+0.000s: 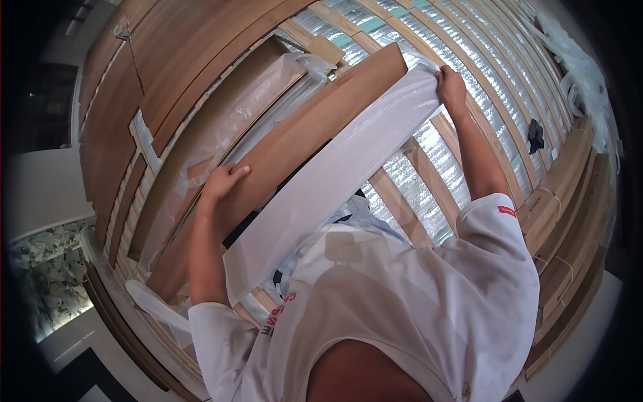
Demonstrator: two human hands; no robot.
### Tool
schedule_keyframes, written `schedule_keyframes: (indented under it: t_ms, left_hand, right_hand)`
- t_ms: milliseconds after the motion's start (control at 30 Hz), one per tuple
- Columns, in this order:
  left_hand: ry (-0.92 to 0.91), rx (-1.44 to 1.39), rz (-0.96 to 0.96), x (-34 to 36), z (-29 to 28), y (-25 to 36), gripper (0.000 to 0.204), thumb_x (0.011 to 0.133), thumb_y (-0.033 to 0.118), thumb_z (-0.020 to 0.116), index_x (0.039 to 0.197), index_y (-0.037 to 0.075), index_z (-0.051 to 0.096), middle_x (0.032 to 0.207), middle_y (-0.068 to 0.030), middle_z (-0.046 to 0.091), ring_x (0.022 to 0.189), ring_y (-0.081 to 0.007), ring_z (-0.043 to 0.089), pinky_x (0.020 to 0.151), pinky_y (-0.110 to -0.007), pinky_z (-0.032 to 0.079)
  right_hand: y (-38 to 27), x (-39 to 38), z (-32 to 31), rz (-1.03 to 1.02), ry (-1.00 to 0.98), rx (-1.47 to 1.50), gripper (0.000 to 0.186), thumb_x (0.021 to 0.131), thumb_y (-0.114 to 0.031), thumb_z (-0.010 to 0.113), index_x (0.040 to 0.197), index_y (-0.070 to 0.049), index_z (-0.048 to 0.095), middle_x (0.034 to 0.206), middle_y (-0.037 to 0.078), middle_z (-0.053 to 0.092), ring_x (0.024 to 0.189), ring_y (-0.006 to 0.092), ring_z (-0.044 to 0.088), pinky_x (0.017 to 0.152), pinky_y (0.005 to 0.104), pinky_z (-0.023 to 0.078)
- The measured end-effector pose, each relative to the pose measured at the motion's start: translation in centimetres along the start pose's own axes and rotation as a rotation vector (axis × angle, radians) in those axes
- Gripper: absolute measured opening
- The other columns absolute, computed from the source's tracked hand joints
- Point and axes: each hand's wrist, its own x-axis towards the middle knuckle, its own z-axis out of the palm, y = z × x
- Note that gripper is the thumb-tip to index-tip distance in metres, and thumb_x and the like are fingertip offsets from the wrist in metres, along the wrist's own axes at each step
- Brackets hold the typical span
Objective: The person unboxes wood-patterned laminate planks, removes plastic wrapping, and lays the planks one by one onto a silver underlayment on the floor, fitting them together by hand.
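A long brown wood floor plank (321,110) lies slantwise in front of me. My left hand (224,182) grips its far long edge, thumb on top and fingers hidden underneath. Alongside the plank's near edge stretches a long white sheet, apparently thin foam wrap (335,167). Its upper right end is pinched in my right hand (452,88), the fingers curled round the edge. Part of a dark strip shows between plank and sheet. Just beyond the plank sits an opened cardboard carton (191,144) with clear plastic film and more planks in it.
Wooden battens (432,171) run over silvery foil underlay. Laid brown flooring (181,60) spreads at the far left, with a small tool (122,33) on it. Long cardboard cartons (569,228) are stacked at the right, below crumpled plastic film (579,80). A dark cloth-like item (535,136) lies nearby.
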Motion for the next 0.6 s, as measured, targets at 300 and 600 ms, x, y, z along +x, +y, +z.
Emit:
schedule_keyframes:
  t_ms: [300, 600]
  left_hand:
    - [0.223, 0.071, -0.049, 2.2, 1.6, 0.4, 0.060, 0.078, 0.060, 0.063, 0.090, 0.001, 0.068, 0.080, -0.0194, 0.065, 0.079, -0.0323, 0.063, 0.074, -0.041, 0.047]
    - [0.167, -0.018, -0.061, 2.9, 1.0, -1.3, 0.058, 0.081, 0.056, 0.062, 0.077, -0.002, 0.062, 0.066, -0.0194, 0.056, 0.063, -0.0289, 0.052, 0.066, -0.042, 0.043]
  right_hand:
    - [-7.7, -5.3, -10.0, 0.190, -0.120, 1.192, 0.020, 0.091, -0.022, 0.059, 0.100, -0.004, 0.061, 0.088, 0.005, 0.064, 0.073, 0.0131, 0.059, 0.067, 0.0283, 0.048]
    - [-0.3, -14.0, -25.8, 0.304, 0.326, 1.493, 0.039, 0.099, -0.030, 0.042, 0.126, -0.003, 0.051, 0.115, 0.012, 0.060, 0.099, 0.0223, 0.061, 0.087, 0.0353, 0.051]
